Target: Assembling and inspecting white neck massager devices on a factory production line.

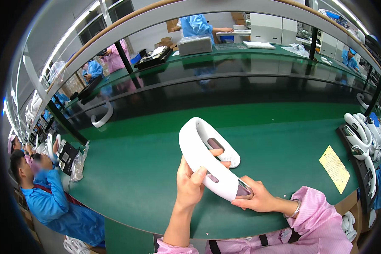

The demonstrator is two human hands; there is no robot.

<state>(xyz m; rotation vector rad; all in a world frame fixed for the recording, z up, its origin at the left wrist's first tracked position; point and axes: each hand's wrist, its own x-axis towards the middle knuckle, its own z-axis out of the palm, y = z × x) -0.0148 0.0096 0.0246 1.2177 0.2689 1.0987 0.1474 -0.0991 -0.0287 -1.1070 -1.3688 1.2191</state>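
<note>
— While the white U-shaped device (207,154) is held up over the green bench (131,169), how is it gripped?

— It is clasped around its middle by the left hand (189,183), thumb laid over the inner face. The near tip is pinched by the right hand (258,198), fingertips pressed beside the shiny metal pad there.

— What risk is noted?

— The far arm is left unsupported. Should the pinch be loosened, the piece could be swung down onto the mat and scuffed. The metal pad could also be smeared by the bare fingertips, judged from their closeness.

— And further out?

— A yellow perforated card (335,168) is seen to the right, near a black rack (360,169) of similar white devices; a wide elbow swing could knock them. One more white piece (102,118) lies far left, well apart.
</note>
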